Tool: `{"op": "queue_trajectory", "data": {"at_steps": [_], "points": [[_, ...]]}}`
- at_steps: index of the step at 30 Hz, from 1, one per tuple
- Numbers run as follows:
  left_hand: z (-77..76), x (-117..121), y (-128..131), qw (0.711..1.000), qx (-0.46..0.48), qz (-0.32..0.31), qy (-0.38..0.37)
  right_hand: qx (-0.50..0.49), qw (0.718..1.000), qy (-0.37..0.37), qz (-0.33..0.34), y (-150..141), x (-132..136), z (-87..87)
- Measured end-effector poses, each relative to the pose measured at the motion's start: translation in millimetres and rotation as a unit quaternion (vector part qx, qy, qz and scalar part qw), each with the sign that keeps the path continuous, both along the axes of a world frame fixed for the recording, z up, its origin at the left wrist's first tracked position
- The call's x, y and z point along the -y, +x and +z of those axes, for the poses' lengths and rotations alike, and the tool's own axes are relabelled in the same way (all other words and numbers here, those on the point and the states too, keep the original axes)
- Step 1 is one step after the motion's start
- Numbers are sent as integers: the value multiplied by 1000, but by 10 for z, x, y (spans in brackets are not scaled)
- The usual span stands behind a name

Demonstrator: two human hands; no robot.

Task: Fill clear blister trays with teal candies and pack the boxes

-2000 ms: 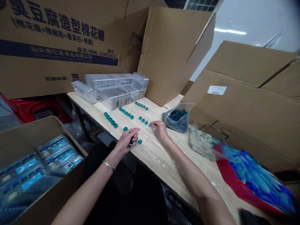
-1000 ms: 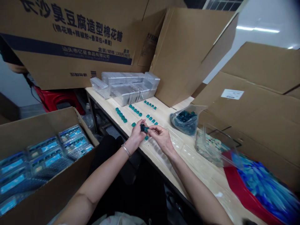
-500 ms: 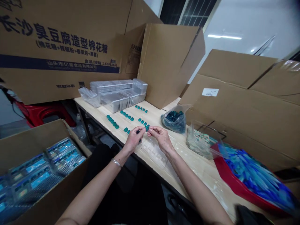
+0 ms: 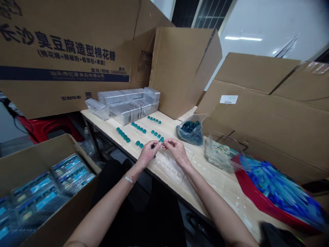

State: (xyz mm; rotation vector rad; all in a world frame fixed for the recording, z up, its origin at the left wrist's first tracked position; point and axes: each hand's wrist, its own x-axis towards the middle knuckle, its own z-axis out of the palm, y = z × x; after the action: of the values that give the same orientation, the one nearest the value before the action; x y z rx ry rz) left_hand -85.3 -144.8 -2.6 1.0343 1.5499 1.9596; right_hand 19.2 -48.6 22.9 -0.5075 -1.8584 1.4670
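Observation:
Above the table, my left hand and my right hand meet with fingertips pinched around one small teal block. The fingertips hide its lower part. Something dark, too small to make out, shows by the fingers of my left hand. Just beyond my hands lie short rows of similar teal blocks, with another row farther back. Below my hands, clear plastic trays lie flat on the table. A clear bag of dark teal blocks stands beyond my right hand.
Clear plastic cases are stacked at the table's back. On the right are a clear container of pale pieces and a red basin of blue packets. An open carton of packed blue sets stands at left. Large cartons border the table.
The view has shifted slightly. My hands stay together at the teal block, with only a small shift of the fingers around it.

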Motion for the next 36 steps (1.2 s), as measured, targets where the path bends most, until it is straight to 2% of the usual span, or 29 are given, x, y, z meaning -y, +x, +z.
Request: {"op": "queue_trajectory", "data": {"at_steps": [2,4,7,10,13,16,19,22,25,28,31,33,36], "points": [[13,-14,-2,997,-57,57,-4,17,996,81,-29,-2,25,2],[23,-20,2,993,-89,81,-14,26,987,150,-51,-2,54,0],[25,-20,11,994,-77,75,-28,35,976,207,-59,5,75,-16],[5,-25,-2,997,-39,62,-24,40,974,218,-51,17,58,-42],[-37,-43,-39,996,-53,74,-14,49,984,173,-5,32,19,-59],[-84,-56,-60,993,-94,73,-6,52,997,41,40,39,-23,-67],[-110,-48,-29,991,-129,41,14,36,995,-71,61,40,-57,-98],[-119,-32,27,994,-105,12,39,21,990,-116,81,51,-75,-154],[-148,-35,51,998,-44,12,35,24,991,-119,64,74,-110,-194],[-199,-68,25,999,-37,23,12,32,997,-76,10,80,-244,-190],[-230,-103,-27,998,-61,30,-2,38,997,17,-72,26,-504,-185],[-233,-109,-58,998,-58,36,-10,51,988,86,-115,-49,-701,-217],[-225,-75,-86,999,-21,27,-39,95,968,187,-138,-189,-920,-323]]}}
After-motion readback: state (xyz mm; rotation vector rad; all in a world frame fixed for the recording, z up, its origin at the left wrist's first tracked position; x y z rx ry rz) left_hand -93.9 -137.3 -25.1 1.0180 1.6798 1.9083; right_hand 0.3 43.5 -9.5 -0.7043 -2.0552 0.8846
